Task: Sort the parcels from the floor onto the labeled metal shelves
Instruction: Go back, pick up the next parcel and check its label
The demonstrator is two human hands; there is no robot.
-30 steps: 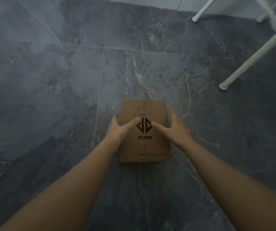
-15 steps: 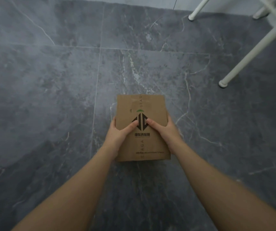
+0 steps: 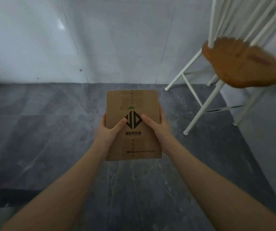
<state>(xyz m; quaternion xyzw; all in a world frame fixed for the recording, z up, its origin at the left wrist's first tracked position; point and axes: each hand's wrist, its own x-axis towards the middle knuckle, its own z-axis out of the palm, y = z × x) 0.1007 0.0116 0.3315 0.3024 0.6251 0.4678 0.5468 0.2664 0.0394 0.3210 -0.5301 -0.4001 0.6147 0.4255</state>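
Note:
A flat brown cardboard parcel [image 3: 134, 104] with a black diamond logo and printed text is held up in front of me, above the floor. My left hand [image 3: 108, 130] grips its left edge with the thumb lying on the top face. My right hand [image 3: 157, 129] grips the right edge the same way. Both forearms reach in from the bottom corners. No shelves are in view.
A chair with white metal legs [image 3: 200, 105] and a brown wooden seat [image 3: 243, 62] stands at the right, close to the parcel. A pale glossy wall [image 3: 100, 39] rises straight ahead. Dark grey marble floor tiles [image 3: 42, 130] spread below.
Both hands closed on the parcel and lifted it off the floor. My view has tilted upward, bringing the wall and the chair seat into sight.

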